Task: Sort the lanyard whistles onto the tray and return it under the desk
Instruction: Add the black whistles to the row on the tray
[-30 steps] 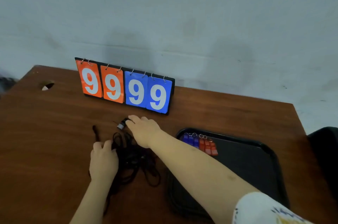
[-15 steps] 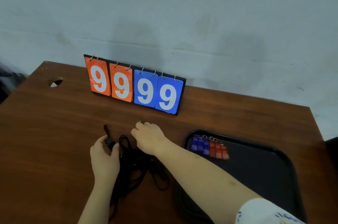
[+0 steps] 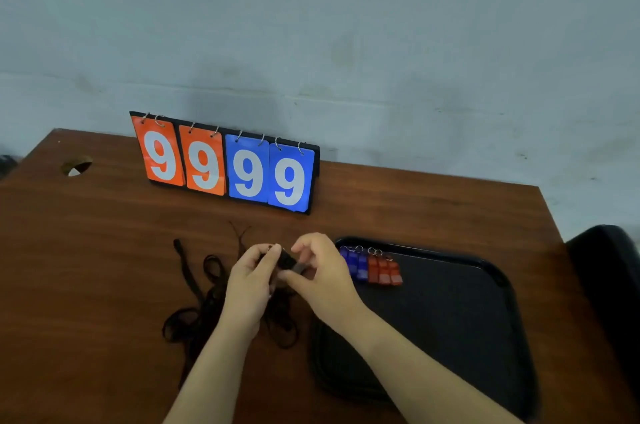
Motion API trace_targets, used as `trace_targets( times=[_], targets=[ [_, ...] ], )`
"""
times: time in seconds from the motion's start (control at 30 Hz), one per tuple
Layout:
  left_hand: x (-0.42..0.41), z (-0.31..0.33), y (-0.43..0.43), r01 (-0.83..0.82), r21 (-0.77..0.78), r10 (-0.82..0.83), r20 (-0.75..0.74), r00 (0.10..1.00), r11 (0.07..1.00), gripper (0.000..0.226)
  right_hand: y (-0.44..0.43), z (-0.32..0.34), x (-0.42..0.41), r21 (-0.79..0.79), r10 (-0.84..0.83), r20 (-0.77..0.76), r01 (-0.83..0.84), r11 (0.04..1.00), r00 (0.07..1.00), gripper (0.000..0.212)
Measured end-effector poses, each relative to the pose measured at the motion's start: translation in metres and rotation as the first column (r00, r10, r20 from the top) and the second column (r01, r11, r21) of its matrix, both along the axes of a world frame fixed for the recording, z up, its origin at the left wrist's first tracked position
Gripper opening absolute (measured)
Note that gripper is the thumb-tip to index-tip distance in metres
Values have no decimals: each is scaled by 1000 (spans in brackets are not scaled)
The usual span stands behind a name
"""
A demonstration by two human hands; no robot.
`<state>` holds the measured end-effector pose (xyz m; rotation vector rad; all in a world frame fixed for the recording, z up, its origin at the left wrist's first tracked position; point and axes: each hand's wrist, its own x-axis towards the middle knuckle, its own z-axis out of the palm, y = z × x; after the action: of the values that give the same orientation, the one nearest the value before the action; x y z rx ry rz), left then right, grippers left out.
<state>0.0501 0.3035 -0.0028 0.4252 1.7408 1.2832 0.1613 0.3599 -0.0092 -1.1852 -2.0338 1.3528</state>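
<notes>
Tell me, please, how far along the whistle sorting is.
Done: blue and red whistles lie in a row at the far left corner of the tray. In hand: left hand and right hand hold a black whistle over the tangled lanyards. Left: sorting that tangle, then moving the tray, which sits on the desk.

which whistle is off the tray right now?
The black whistle, pinched between the left hand and right hand, left of the tray. The blue whistles and red whistles lie in a row in the tray's far-left corner.
</notes>
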Motion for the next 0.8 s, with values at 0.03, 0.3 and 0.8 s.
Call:
trace_targets(
  times=[0.03, 0.3, 0.8],
  targets=[
    [6, 1, 2, 31, 5, -31, -16, 999, 1000, 22, -2, 1, 8, -9, -30, 6, 30, 1000, 1000, 31],
    [49, 5, 14, 177, 0, -177, -3, 984, 984, 17, -8, 12, 74, -534, -308, -129, 196, 822, 943, 13],
    [86, -6, 6, 311, -212, -299, 86, 950, 927, 62, 1, 4, 173, -611, -451, 148, 440, 658, 880, 12]
  ],
)
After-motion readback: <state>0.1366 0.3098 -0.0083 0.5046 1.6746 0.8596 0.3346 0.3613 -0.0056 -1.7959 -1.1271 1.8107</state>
